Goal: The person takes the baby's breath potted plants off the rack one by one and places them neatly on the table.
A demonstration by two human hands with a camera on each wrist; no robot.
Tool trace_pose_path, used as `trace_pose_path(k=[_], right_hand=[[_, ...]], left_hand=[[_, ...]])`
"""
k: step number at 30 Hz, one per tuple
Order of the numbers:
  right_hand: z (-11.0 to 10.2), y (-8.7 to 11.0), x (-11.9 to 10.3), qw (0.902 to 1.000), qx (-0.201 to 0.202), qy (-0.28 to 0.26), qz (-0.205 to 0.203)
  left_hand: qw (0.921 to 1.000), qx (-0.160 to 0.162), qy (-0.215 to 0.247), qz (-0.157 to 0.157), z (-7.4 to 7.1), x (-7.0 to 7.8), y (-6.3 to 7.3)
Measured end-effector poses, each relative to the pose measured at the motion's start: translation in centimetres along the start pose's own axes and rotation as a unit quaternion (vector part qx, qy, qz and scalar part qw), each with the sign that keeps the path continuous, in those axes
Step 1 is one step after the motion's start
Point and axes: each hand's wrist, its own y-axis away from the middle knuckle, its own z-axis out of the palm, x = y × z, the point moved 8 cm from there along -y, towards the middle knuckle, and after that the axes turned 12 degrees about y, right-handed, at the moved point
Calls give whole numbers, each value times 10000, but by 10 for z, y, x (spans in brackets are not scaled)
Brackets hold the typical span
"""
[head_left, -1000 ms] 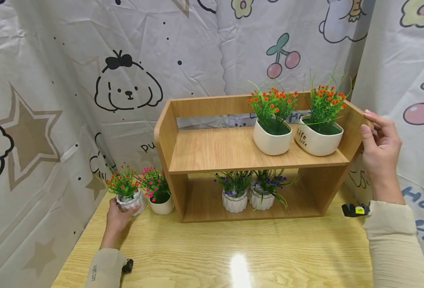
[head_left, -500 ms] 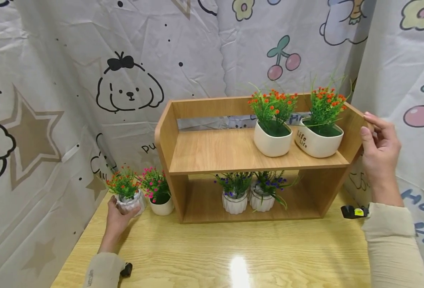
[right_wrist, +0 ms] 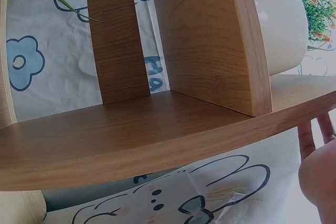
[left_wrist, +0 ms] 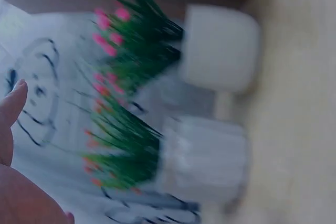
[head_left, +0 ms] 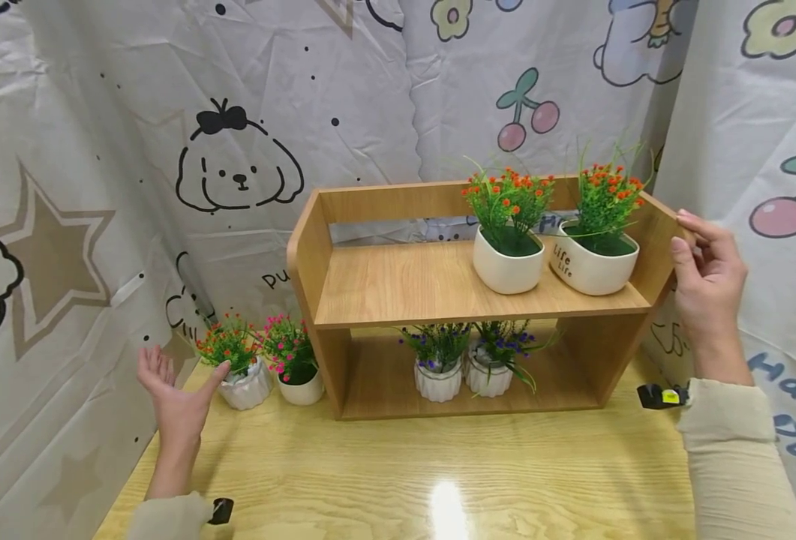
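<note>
My left hand (head_left: 180, 401) stands with fingers spread and thumb out, just left of a ribbed white flowerpot (head_left: 247, 388) with orange flowers, holding nothing. Beside that pot is a smooth white flowerpot (head_left: 301, 388) with pink flowers; both stand upright on the table, and the left wrist view shows them blurred and turned sideways. With thumb and fingers my right hand (head_left: 711, 292) pinches the upper front edge of the right side panel of a two-tier wooden shelf (head_left: 391, 281). In the right wrist view, some of its fingers (right_wrist: 305, 140) show at that panel's edge.
Two square white flowerpots (head_left: 508, 262) with orange flowers stand at the right of the upper tier. On the lower tier are two ribbed white flowerpots (head_left: 438, 382) with purple flowers. A printed curtain (head_left: 364, 97) hangs around the wooden table (head_left: 343, 480).
My left hand has let go of the ribbed pot with orange flowers and moved left, its fingers opening. The pot stays in its place. My right hand keeps its hold on the shelf.
</note>
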Motion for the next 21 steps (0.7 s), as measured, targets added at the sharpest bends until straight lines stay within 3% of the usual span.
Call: trace_pose_path(k=[4,9,15,21], right_hand=[[0,0,0,9999,-28,113,-17],[-1,-1,0,9999,-6,156,-17],[-1,0,-1,9996,-36,259,-47],[-1,2,-1,9998,-57,202,32]], left_hand=[[9988,-148,-75,455,16,32,8],[9917,-601,-320,1087,54,74,31],[9684,-1332,-358,2076,105,110,67],[9441,-2000,-316,2603,151,131,94]])
